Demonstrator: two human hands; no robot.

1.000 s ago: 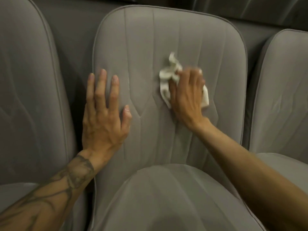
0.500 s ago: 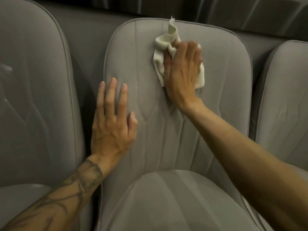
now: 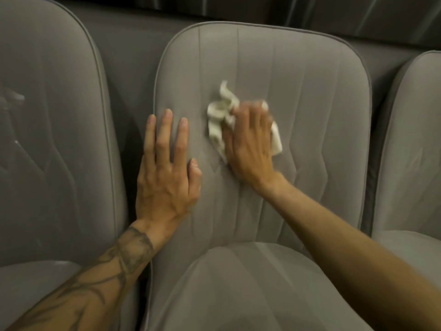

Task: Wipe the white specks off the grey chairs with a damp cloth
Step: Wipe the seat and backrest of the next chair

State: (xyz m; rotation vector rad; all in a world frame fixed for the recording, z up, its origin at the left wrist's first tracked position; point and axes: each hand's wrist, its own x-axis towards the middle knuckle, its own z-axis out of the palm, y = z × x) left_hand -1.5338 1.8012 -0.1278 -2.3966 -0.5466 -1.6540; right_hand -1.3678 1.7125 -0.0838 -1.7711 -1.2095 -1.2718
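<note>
The crumpled white cloth (image 3: 218, 120) is lying against the middle of the centre grey chair's backrest (image 3: 310, 103), where the right hand (image 3: 250, 149) is pressing it with fingers laid flat over it, blurred at the tips. The left hand (image 3: 164, 177) is resting flat and relaxed near the same backrest's left edge, gripping nothing. Pale marks (image 3: 16, 96) are showing on the left chair (image 3: 59, 163).

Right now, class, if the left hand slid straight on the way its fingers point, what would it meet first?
For the left hand, probably the piped top edge of the middle chair's backrest; only bare fabric lies between. The cloth under the right hand sits off to the side, outside that line.
</note>
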